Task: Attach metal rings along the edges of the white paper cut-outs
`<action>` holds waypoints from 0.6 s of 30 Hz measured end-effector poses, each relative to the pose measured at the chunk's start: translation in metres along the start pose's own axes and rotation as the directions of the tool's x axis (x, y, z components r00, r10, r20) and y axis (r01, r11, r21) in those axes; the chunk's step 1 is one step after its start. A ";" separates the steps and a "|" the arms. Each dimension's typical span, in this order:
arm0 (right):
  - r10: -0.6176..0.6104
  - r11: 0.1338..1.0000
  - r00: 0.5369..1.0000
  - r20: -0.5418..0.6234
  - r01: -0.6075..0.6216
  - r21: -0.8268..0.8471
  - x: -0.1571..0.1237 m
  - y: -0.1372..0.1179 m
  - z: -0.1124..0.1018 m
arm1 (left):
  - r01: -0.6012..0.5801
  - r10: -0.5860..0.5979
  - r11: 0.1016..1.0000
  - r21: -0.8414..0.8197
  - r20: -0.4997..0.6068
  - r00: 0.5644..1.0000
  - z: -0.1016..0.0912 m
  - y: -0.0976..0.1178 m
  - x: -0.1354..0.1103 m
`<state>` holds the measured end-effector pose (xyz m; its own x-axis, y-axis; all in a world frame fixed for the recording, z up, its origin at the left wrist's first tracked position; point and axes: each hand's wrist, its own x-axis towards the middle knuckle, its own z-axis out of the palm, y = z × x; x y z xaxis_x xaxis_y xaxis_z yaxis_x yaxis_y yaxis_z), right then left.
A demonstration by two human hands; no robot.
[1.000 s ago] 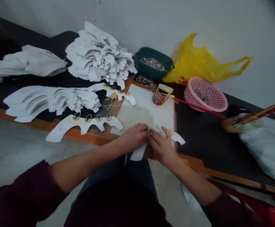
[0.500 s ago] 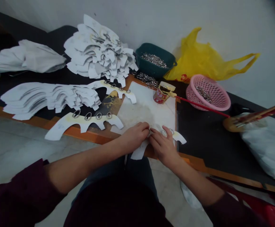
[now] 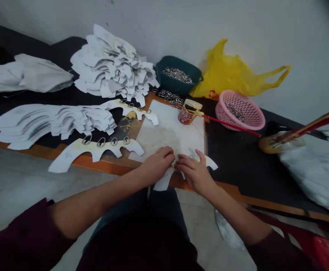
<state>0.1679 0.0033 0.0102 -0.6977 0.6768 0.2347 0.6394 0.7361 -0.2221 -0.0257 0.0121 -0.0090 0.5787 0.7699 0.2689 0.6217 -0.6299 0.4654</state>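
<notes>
A white cut-out piece (image 3: 162,182) with a scalloped edge lies under both hands at the table's front edge. My left hand (image 3: 160,163) is closed over its middle, thumb and fingertips pressed together; what they hold is hidden. Close beside it, my right hand (image 3: 195,173) rests on the piece with fingers stretched out and thumb raised apart. Metal rings on the piece are partly covered by this hand. To the left, a similar piece (image 3: 74,148) carries several oval metal rings (image 3: 101,142) along its yellowish, glue-smeared edge.
Behind are stacked white pieces (image 3: 40,122), a larger heap (image 3: 107,71), a green basket (image 3: 164,77) of rings, loose rings (image 3: 170,97), a glue tin (image 3: 184,116) with a red-handled brush (image 3: 232,125), a pink basket (image 3: 256,116) and a yellow bag (image 3: 229,75). A white sheet (image 3: 158,131) covers part of the table.
My right hand's fingers have eased slightly apart from the left fingertips and spread flatter on the piece. The view has shifted a little, so everything sits slightly further left.
</notes>
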 end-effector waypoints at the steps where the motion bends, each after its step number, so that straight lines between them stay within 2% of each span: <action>1: 0.012 1.000 1.000 0.009 -0.012 0.015 0.001 0.000 -0.001 | -0.010 0.010 1.000 -0.002 0.002 1.000 0.000 0.000 -0.001; 8: 0.087 0.995 0.996 0.016 -0.087 0.055 0.001 0.000 0.001 | -0.101 0.101 0.994 0.028 -0.012 0.995 -0.001 0.000 -0.004; 18: 0.006 1.000 1.000 0.017 -0.006 0.009 0.002 0.003 0.000 | -0.119 0.119 0.991 -0.058 -0.005 0.993 -0.005 0.000 -0.007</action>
<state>0.1690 0.0070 0.0100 -0.6994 0.6811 0.2168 0.6407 0.7318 -0.2322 -0.0324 0.0071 -0.0072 0.6459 0.6902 0.3263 0.5170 -0.7099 0.4783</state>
